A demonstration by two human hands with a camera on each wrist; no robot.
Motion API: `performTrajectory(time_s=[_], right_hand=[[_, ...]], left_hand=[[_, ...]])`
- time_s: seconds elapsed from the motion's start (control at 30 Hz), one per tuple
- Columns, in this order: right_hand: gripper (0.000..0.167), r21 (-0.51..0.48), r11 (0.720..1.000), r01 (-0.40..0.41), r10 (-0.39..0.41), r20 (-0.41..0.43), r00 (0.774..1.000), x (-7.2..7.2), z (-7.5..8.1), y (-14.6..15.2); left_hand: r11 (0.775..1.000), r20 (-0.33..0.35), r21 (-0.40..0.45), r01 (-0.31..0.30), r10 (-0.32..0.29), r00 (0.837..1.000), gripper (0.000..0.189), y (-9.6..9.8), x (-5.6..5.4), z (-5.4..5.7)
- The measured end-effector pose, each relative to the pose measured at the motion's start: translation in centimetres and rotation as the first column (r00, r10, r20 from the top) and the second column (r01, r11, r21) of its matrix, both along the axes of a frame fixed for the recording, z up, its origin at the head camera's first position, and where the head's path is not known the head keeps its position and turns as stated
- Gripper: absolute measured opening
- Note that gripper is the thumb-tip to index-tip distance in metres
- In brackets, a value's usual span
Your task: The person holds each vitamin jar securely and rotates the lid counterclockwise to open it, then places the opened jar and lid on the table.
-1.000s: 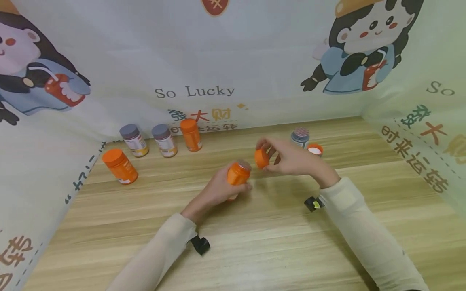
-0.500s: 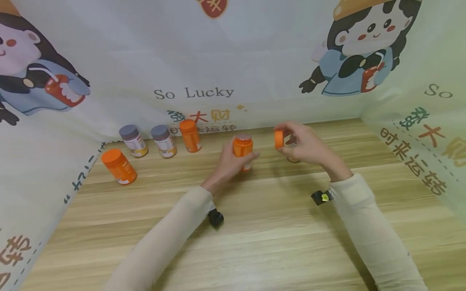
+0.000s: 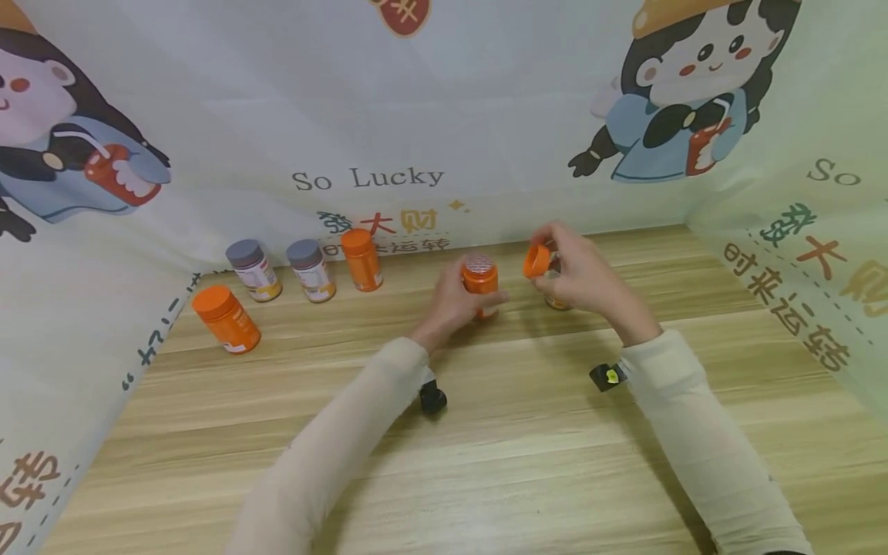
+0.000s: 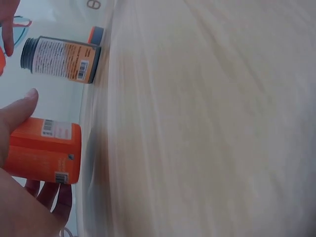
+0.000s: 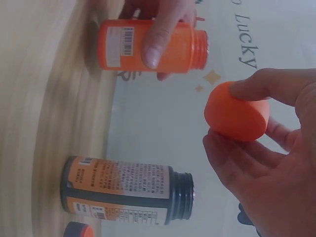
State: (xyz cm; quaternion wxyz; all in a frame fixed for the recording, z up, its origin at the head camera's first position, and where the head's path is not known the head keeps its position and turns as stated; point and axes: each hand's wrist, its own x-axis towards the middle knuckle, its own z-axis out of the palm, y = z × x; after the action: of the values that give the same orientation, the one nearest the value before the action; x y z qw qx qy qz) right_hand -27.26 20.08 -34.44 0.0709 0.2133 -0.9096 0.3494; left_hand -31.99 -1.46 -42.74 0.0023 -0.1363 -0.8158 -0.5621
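My left hand (image 3: pixel 446 307) grips an uncapped orange bottle (image 3: pixel 482 280), upright, its foil-like seal facing up. In the left wrist view its base is close over the table. A short way to the right, my right hand (image 3: pixel 581 271) pinches an orange cap (image 3: pixel 536 262) between thumb and fingers, raised and tilted with its hollow side partly visible. Behind that hand, mostly hidden in the head view, stands a dark grey bottle (image 5: pixel 123 190) with a bare threaded neck. Beside its base lies a small grey-and-orange cap (image 5: pixel 79 230), seen in both wrist views.
At the back left stand two capped grey-lidded bottles (image 3: pixel 254 270) (image 3: pixel 311 270) and a capped orange bottle (image 3: pixel 362 260). Another capped orange bottle (image 3: pixel 227 319) is nearer the left side. A printed cloth (image 3: pixel 486 116) borders the wooden table (image 3: pixel 499 455) behind and at both sides.
My left hand has carried the orange bottle rightward and toward the back, setting it more upright. My right hand has moved right and back with the orange cap, then turned the cap slightly.
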Motion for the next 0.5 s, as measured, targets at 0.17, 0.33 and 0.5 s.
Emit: performTrajectory(time_s=[0.17, 0.33, 0.5], right_hand=[[0.046, 0.165, 0.986, 0.033, -0.017, -0.102, 0.995, -0.5, -0.8, -0.6], [0.048, 0.262, 0.964, 0.048, -0.018, -0.118, 0.993, -0.4, -1.7, -1.3], [0.052, 0.282, 0.959, 0.035, -0.011, -0.085, 0.996, -0.5, -2.7, -2.0]], left_hand=[[0.999, 0.019, -0.032, -0.014, 0.014, 1.0, 0.068, 0.5, 0.3, 0.1], [0.998, 0.031, -0.049, -0.031, 0.032, 0.999, 0.072, 0.7, 0.3, 0.0], [0.998, 0.009, -0.056, -0.026, 0.026, 1.0, 0.081, 0.7, 0.2, -0.2]])
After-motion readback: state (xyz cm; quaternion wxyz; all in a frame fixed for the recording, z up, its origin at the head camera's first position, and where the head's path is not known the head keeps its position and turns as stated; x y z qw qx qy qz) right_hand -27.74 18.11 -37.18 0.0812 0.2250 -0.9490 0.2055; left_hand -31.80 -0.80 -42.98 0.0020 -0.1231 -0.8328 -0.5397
